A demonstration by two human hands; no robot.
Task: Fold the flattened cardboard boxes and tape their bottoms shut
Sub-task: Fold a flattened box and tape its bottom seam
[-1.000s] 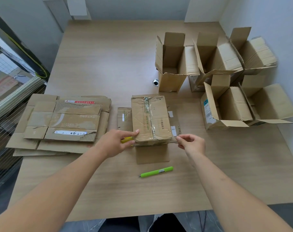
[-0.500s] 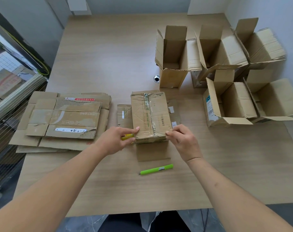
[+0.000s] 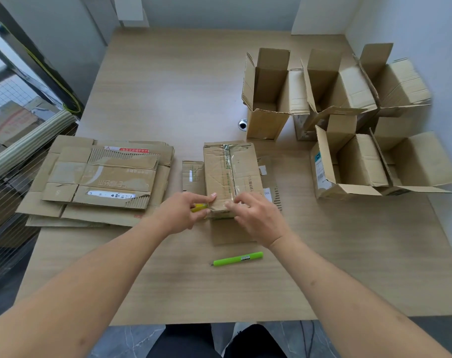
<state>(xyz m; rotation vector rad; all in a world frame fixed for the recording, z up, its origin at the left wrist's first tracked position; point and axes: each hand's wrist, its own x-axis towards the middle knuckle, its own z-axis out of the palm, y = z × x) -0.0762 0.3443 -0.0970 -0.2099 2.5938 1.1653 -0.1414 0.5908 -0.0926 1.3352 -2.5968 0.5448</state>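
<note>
Box (image 3: 231,177) sits mid-tabletop (image 3: 168,86), bottom side up, clear tape strip running down the centre seam toward the near edge. Its open flaps lie flat on the tabletop around it: one on the left, one on the right, one on the near side under the wrists. Both hands are at the box's near edge. Left hand (image 3: 179,211) is at the near-left corner, fingers curled, thumb lying on the top face at the edge; it grips a small yellow object (image 3: 199,208), mostly hidden, can't tell what it is. Right hand (image 3: 255,215) is at the near-right part of the edge, fingers curled and fingertips pressed onto the box top right at the tape end; can't tell if it's pinching the tape or only pressing it down. Hands are close, thumbs near each other with the seam between them. Green pen-like tool (image 3: 237,259) lies on the tabletop just on the near side of the box, below the right wrist, touched by neither hand. Stack of flat boxes (image 3: 98,179) is left of the left hand, apart from it. Five folded boxes (image 3: 349,120) with open tops stand clustered at the far right, well apart from both hands.
</note>
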